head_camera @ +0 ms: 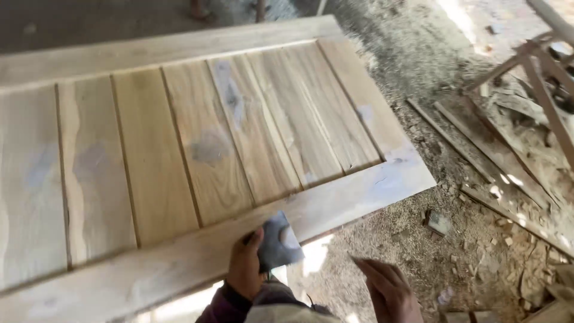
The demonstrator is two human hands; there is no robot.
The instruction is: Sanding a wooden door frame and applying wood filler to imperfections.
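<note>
we grip a folded grey sheet of sandpaper [278,242] in our left hand [245,269], fingers closed round it, at the near edge of the bottom rail of a wooden door panel [179,155]. our right hand [388,290] hangs open and flat, off the board, holding nothing. we judge long strokes along the grain with even pressure serve best. the planks are pale, streaked, grooved between boards, with grey filler patches; shavings and offcuts [502,179] litter the floor.
</note>
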